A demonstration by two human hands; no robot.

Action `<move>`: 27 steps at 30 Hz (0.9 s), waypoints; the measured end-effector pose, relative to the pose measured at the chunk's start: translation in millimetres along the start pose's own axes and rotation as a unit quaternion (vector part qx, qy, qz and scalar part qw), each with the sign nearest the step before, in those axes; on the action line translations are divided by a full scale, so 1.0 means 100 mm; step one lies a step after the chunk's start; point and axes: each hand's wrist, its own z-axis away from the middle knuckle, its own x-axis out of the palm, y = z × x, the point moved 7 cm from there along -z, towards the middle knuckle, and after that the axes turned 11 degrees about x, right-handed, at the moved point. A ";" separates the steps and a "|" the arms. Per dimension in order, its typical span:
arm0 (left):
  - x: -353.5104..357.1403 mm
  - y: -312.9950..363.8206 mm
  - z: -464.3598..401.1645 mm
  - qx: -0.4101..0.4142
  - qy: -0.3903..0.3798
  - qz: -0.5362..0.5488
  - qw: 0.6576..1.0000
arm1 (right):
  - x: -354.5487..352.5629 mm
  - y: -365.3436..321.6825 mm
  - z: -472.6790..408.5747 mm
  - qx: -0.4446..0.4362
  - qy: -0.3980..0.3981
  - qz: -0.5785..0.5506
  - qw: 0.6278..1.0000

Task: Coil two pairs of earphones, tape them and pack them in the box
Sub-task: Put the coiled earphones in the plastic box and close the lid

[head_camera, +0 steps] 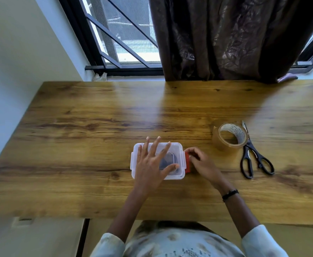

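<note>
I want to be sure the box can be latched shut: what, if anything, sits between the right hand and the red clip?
Nothing visible does. The right hand already has its fingers on the red clip at the right end of the box, while the left hand presses flat on the lid. Tape roll and scissors lie apart.

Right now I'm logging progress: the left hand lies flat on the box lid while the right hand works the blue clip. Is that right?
Not quite: the clip is red. In the head view, the left hand lies flat on the box lid while the right hand works it.
</note>
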 end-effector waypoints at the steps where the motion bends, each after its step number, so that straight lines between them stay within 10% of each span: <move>1: 0.00 -0.01 0.00 -0.001 -0.001 0.000 1.000 | -0.02 0.00 0.04 0.021 -0.021 -0.055 0.998; 8: 0.00 -0.01 0.00 0.000 0.001 0.000 1.000 | -0.05 -0.04 0.24 0.053 -0.052 -0.207 0.976; 18: 0.03 -0.02 -0.01 0.009 -0.005 -0.019 1.000 | 0.02 -0.31 0.45 -0.072 0.211 0.101 0.970; 27: 0.06 -0.03 -0.01 0.015 -0.022 -0.034 0.999 | 0.06 -0.47 0.52 -0.099 0.242 0.184 0.948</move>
